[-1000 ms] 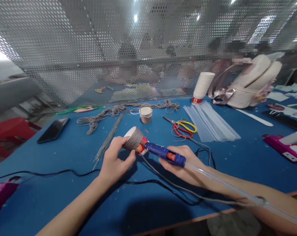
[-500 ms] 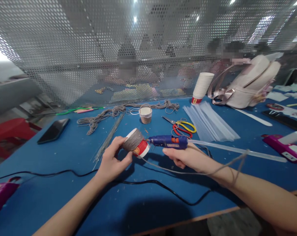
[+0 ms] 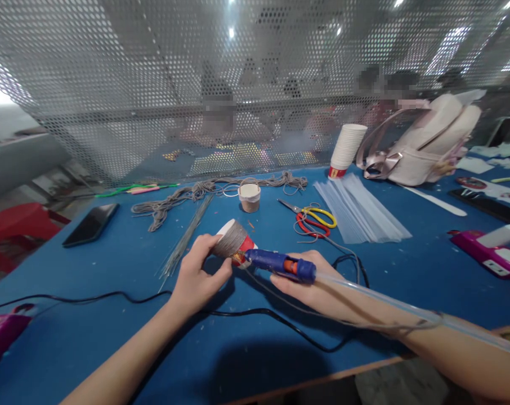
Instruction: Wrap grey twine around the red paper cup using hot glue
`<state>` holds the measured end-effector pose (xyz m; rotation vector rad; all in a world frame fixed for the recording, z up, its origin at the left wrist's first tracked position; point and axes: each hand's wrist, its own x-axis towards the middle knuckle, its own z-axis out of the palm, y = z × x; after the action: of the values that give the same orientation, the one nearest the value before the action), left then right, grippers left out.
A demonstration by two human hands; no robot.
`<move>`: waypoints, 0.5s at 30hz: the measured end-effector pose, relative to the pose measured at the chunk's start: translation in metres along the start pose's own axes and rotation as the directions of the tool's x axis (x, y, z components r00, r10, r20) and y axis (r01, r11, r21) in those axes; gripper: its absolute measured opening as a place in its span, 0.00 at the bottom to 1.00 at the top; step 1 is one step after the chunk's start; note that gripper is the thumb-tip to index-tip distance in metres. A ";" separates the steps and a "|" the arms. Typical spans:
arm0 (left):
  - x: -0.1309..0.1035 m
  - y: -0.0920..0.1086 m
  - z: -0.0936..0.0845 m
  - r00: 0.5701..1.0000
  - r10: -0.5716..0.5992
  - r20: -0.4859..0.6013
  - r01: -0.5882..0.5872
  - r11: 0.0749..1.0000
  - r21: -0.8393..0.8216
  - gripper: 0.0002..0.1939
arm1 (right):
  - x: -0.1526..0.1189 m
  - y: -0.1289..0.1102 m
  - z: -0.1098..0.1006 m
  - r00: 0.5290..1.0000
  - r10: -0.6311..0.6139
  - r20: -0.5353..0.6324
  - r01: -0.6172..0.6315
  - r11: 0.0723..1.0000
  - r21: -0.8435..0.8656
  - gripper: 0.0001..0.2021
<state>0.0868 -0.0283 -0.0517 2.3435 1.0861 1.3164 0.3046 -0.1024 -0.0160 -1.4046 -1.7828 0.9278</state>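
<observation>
Tilted on its side, a paper cup [image 3: 233,241] is pinched between the thumb and fingers of my left hand [image 3: 202,273]. Grey cord covers its rim half, while red and white paper shows towards the base. My right hand [image 3: 309,287] is closed round a blue glue gun [image 3: 280,263], its nozzle at the red part of the cup; whether it touches I cannot tell. A clear glue stick [image 3: 365,292] runs out of the gun's rear over my right forearm. From the cup, a loose grey cord [image 3: 289,304] trails across to that forearm.
Behind the cup stand a small wrapped cup [image 3: 249,198] and a bundle of grey cord [image 3: 191,191]. Scissors [image 3: 314,219], clear strips [image 3: 360,211], stacked cups [image 3: 348,149] and a backpack [image 3: 428,140] lie rightward. A phone [image 3: 91,225] is left; a black cable [image 3: 272,316] crosses in front.
My right hand has swung the glue gun's nozzle slightly left and down along the cup's red part, its rear end dropping. The glue stick now slants lower, over the forearm. The cup has barely moved.
</observation>
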 end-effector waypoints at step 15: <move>0.002 -0.005 -0.005 0.993 -0.100 -0.067 0.102 0.994 0.042 0.13 | 0.002 0.015 -0.004 0.925 -0.379 -0.026 0.375 0.922 -0.100 0.10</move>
<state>0.0808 -0.0246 -0.0501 2.2594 1.2495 1.3526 0.3150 -0.0972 -0.0269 -1.0685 -1.9903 0.6101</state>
